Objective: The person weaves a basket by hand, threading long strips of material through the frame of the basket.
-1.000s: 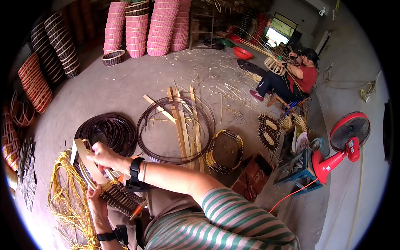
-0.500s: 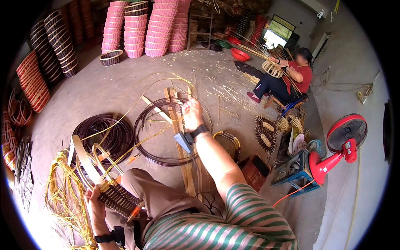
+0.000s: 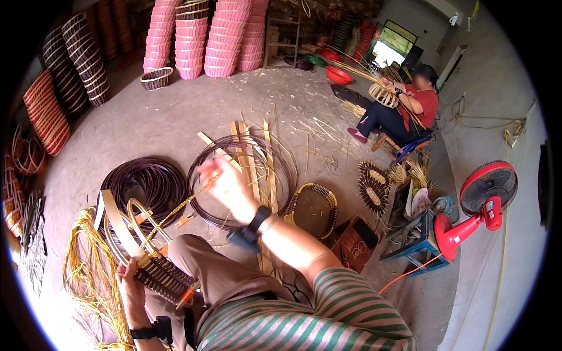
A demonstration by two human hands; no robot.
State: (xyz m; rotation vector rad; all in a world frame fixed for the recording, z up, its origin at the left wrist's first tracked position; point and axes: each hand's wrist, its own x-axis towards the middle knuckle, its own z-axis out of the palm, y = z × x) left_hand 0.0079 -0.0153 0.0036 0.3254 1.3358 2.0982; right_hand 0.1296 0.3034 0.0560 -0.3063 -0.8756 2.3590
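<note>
My left hand [image 3: 130, 282] grips the edge of a partly woven basket piece [image 3: 164, 281] resting on my lap. Its dark and pale weave is banded, with bent pale hoops [image 3: 133, 206] and a flat wooden strip [image 3: 118, 222] rising from it. From the weave a twisted yellow cord [image 3: 177, 213] runs taut, up and right to my right hand [image 3: 221, 180]. That hand is closed on the cord and smeared by motion, held out above the floor. Orange clips [image 3: 186, 296] sit on the basket piece. A bundle of yellow strands [image 3: 96, 266] hangs at the left.
Coils of dark cane [image 3: 143, 190] and pale wooden strips [image 3: 257, 158] lie on the floor ahead. A woven ring [image 3: 304, 202], a reddish box [image 3: 356, 243] and a red fan [image 3: 462, 231] are at my right. Another person [image 3: 404, 108] weaves farther off. Stacked pink baskets [image 3: 225, 38] stand behind.
My right hand has swung down and left, closer to the basket piece. The loose cord that arced above the floor is out of sight. My left hand stays nearly still.
</note>
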